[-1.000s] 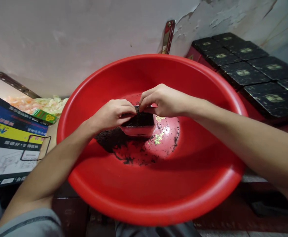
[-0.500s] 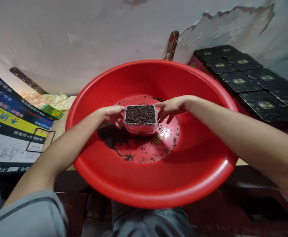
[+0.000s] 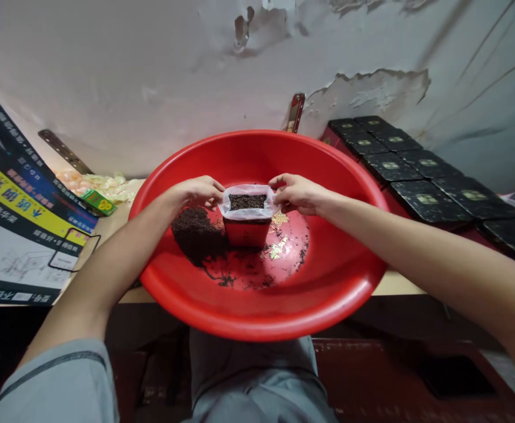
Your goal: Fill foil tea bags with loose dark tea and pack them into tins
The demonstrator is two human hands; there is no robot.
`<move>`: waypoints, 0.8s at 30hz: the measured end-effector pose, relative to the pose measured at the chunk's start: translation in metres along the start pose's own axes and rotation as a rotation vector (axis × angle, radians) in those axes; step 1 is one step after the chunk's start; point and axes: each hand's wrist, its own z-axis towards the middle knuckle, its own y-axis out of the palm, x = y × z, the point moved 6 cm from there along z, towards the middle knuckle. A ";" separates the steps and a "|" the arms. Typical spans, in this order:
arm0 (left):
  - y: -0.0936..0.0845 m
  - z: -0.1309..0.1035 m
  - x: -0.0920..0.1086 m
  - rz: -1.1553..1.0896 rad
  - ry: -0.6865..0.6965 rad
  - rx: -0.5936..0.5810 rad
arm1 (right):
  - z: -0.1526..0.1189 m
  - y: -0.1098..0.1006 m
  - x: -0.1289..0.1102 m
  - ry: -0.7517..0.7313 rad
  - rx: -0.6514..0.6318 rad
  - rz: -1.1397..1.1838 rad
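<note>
Two bare hands meet over a small red box (image 3: 247,234), one at each short end of its mouth, and neither is clearly the nearer. From the left hand (image 3: 197,192) the box lies just to the right and a little toward the person; from the right hand (image 3: 299,194) it lies to the left, likewise a little toward the person. Its long axis runs sideways, from one hand to the other. A cloudy plastic liner (image 3: 233,213) stands out of the mouth and flares over the rim, with dark, shredded leaf-like material (image 3: 247,202) showing inside. The left hand is nearly closed, thumb and forefinger drawn together on the liner's left edge; the right hand is partly curled, its fingertips pinching the opposite edge. How firmly either grips, I cannot tell. Beneath both hands, the box sits upright in a wide red basin (image 3: 257,329). Close on the near side of the left hand, a dark loose heap (image 3: 198,232) rests on the basin's floor, while scattered bits and a gold pattern (image 3: 278,247) show below the right hand. Well beyond the right hand, outside the basin, stand black-topped boxes (image 3: 425,200) in rows.
</note>
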 end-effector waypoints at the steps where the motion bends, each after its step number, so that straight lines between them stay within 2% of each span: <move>1: -0.008 0.000 0.003 0.025 0.049 0.045 | -0.002 -0.005 -0.007 -0.043 0.056 0.015; 4: -0.039 -0.006 0.017 0.138 0.189 0.242 | -0.006 -0.018 -0.028 -0.242 0.161 -0.047; 6: -0.057 -0.017 0.026 0.211 0.205 0.379 | -0.009 -0.026 -0.038 -0.397 0.236 -0.123; 8: -0.065 -0.032 0.035 0.264 0.134 0.470 | -0.013 -0.033 -0.043 -0.536 0.322 -0.200; 10: -0.064 -0.047 0.045 0.314 0.020 0.516 | -0.018 -0.038 -0.045 -0.604 0.406 -0.271; 13: -0.053 -0.061 0.059 0.375 -0.118 0.545 | -0.018 -0.040 -0.049 -0.548 0.456 -0.453; 16: -0.040 -0.058 0.065 0.360 -0.195 0.436 | -0.009 -0.032 -0.052 -0.339 0.295 -0.640; 18: -0.035 -0.052 0.068 0.363 -0.202 0.378 | -0.008 -0.031 -0.056 -0.272 0.268 -0.645; 21: -0.039 -0.053 0.075 0.356 -0.171 0.430 | -0.017 -0.036 -0.068 -0.377 0.387 -0.575; 24: -0.047 -0.066 0.083 0.290 -0.146 0.485 | -0.032 -0.042 -0.073 -0.502 0.445 -0.533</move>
